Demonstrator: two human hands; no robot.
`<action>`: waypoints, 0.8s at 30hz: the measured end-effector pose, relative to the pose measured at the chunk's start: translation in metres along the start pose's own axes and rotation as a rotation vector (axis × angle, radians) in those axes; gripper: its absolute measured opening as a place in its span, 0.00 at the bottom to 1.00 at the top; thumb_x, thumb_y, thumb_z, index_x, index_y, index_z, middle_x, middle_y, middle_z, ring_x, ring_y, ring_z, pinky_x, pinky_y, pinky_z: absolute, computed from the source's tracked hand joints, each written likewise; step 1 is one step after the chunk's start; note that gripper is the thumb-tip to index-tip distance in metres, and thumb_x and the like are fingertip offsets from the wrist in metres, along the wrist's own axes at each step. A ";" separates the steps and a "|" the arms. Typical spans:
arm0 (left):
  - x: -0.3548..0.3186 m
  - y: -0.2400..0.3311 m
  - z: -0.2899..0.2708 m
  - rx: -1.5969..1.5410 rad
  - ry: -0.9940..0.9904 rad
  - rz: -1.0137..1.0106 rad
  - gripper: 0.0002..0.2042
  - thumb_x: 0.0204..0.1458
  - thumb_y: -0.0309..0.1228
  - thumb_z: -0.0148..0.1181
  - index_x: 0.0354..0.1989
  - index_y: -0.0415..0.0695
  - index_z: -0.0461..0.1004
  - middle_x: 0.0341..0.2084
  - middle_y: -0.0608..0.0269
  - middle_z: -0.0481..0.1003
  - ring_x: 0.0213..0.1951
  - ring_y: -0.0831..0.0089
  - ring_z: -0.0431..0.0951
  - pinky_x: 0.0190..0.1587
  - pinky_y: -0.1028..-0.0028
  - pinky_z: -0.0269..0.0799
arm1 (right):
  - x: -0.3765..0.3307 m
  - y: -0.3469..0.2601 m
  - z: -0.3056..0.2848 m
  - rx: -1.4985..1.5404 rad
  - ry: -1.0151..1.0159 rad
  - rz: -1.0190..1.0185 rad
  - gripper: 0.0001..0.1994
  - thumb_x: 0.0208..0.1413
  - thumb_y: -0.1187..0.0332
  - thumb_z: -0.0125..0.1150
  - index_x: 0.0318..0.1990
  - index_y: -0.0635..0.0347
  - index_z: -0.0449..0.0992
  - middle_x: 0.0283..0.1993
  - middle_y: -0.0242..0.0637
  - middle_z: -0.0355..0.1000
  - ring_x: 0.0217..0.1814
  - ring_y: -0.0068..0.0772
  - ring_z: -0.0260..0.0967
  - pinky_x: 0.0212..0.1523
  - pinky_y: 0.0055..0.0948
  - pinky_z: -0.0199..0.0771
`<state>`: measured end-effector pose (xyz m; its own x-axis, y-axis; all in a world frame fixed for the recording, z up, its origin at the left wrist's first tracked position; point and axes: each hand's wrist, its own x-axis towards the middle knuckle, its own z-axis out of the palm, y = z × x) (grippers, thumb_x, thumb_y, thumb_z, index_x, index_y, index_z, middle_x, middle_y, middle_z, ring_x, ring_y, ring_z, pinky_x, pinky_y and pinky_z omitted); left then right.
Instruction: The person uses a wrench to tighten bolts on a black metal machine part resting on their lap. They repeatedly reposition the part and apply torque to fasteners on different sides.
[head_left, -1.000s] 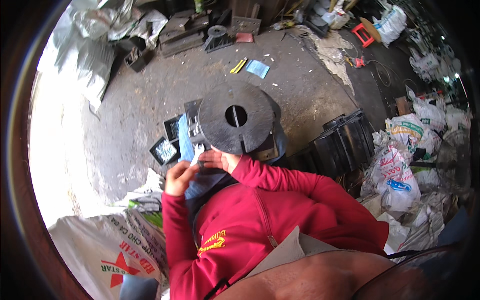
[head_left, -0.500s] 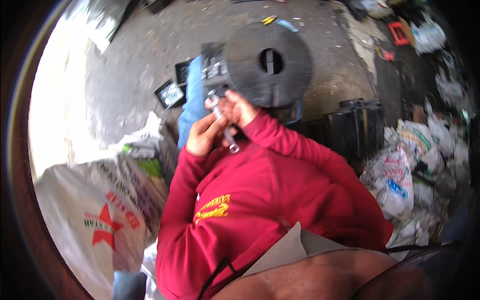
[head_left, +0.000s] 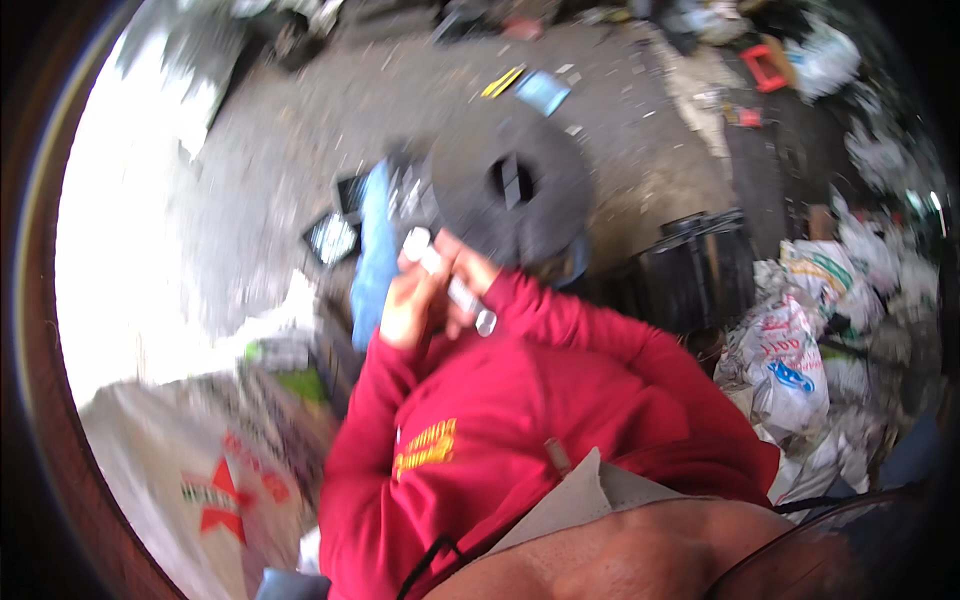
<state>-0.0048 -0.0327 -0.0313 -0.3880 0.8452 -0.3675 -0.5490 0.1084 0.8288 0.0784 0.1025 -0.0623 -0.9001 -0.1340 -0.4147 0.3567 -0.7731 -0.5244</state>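
A silvery combination wrench [head_left: 458,292] lies slantwise between my hands, in front of my red sweatshirt. Its ring end points down toward my chest, and its upper end is a bright blur. My left hand [head_left: 408,302] is closed on the shank. My right hand [head_left: 472,268] presses against the wrench from the other side, its fingers curled and partly hidden behind it. Just beyond my hands is a round dark disc [head_left: 510,225] with a hole in the middle, a flat bar showing in the hole.
Two small dark trays, one with shiny small parts [head_left: 333,240], sit left of my jean-clad leg [head_left: 372,255]. A large printed sack [head_left: 170,470] stands at left. To the right are a black container [head_left: 700,270] and heaped plastic bags [head_left: 780,350]. A yellow item [head_left: 502,82] and blue piece [head_left: 543,93] lie beyond the disc.
The view has tilted, so the disc, trays and hands appear lower, and more floor shows beyond the disc. Both hands keep hold of the wrench in much the same pose.
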 end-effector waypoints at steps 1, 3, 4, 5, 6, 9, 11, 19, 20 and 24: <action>-0.001 0.012 0.018 -0.105 0.121 -0.098 0.17 0.60 0.40 0.45 0.41 0.35 0.69 0.15 0.58 0.74 0.15 0.71 0.73 0.13 0.79 0.65 | 0.005 0.008 -0.011 -0.015 -0.011 -0.024 0.31 0.58 0.42 0.36 0.58 0.57 0.64 0.24 0.37 0.70 0.09 0.28 0.61 0.13 0.32 0.70; 0.001 0.011 0.015 -0.103 0.105 -0.096 0.16 0.59 0.39 0.46 0.41 0.34 0.69 0.23 0.52 0.75 0.17 0.70 0.75 0.13 0.78 0.67 | 0.012 0.017 -0.015 -0.012 -0.024 -0.023 0.31 0.58 0.42 0.36 0.59 0.55 0.63 0.22 0.37 0.69 0.09 0.27 0.60 0.12 0.33 0.69; 0.002 0.009 0.015 -0.123 0.115 -0.110 0.16 0.59 0.38 0.46 0.41 0.34 0.69 0.26 0.50 0.76 0.17 0.69 0.76 0.13 0.77 0.68 | 0.015 0.018 -0.015 0.002 -0.019 0.002 0.31 0.58 0.42 0.36 0.59 0.54 0.63 0.21 0.36 0.68 0.09 0.27 0.60 0.12 0.34 0.69; 0.003 0.005 0.011 -0.153 0.042 -0.108 0.16 0.59 0.37 0.46 0.41 0.34 0.69 0.28 0.49 0.76 0.19 0.68 0.77 0.13 0.77 0.69 | 0.019 0.009 -0.007 0.088 0.034 0.108 0.28 0.59 0.43 0.37 0.61 0.48 0.61 0.17 0.36 0.64 0.08 0.28 0.59 0.12 0.38 0.69; 0.002 0.004 0.008 -0.170 -0.011 -0.117 0.16 0.60 0.37 0.46 0.41 0.33 0.69 0.30 0.48 0.76 0.20 0.67 0.77 0.14 0.77 0.70 | 0.006 0.005 -0.003 0.207 -0.120 0.033 0.26 0.60 0.45 0.36 0.61 0.46 0.60 0.18 0.36 0.64 0.08 0.30 0.58 0.12 0.41 0.68; 0.008 -0.002 0.003 -0.175 0.019 -0.096 0.16 0.60 0.37 0.45 0.41 0.33 0.68 0.29 0.46 0.75 0.23 0.64 0.79 0.14 0.76 0.72 | 0.016 0.005 -0.012 0.059 -0.137 0.042 0.34 0.60 0.39 0.26 0.65 0.52 0.54 0.53 0.33 0.67 0.17 0.27 0.63 0.22 0.37 0.73; 0.013 -0.001 0.003 -0.181 -0.010 -0.094 0.16 0.60 0.37 0.45 0.42 0.33 0.68 0.29 0.46 0.75 0.23 0.64 0.79 0.14 0.75 0.72 | 0.020 0.008 -0.013 0.167 0.004 0.040 0.29 0.60 0.44 0.34 0.63 0.49 0.58 0.41 0.34 0.71 0.13 0.26 0.60 0.16 0.38 0.70; 0.015 -0.007 -0.008 -0.043 0.010 -0.029 0.16 0.60 0.37 0.46 0.35 0.33 0.71 0.23 0.48 0.76 0.17 0.69 0.76 0.15 0.77 0.69 | 0.023 0.018 -0.018 0.087 -0.176 -0.112 0.31 0.60 0.42 0.36 0.58 0.57 0.64 0.36 0.35 0.73 0.17 0.28 0.67 0.18 0.31 0.70; 0.016 -0.011 -0.020 0.031 0.012 -0.014 0.16 0.60 0.37 0.47 0.35 0.33 0.71 0.22 0.51 0.76 0.16 0.70 0.75 0.14 0.78 0.68 | 0.021 0.017 -0.011 0.106 -0.160 -0.142 0.30 0.60 0.43 0.38 0.58 0.60 0.64 0.38 0.36 0.74 0.21 0.29 0.70 0.21 0.30 0.73; 0.016 0.020 -0.074 0.262 -0.039 -0.045 0.14 0.57 0.36 0.53 0.25 0.39 0.73 0.13 0.65 0.71 0.12 0.81 0.67 0.14 0.82 0.57 | 0.052 0.039 -0.046 0.045 -0.062 -0.284 0.36 0.60 0.40 0.31 0.61 0.64 0.58 0.57 0.36 0.66 0.59 0.32 0.64 0.57 0.38 0.64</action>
<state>-0.0770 -0.0554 -0.0518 -0.3365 0.8554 -0.3939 -0.3522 0.2736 0.8950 0.0571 0.0938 -0.1385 -0.9765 0.0551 -0.2086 0.0779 -0.8116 -0.5790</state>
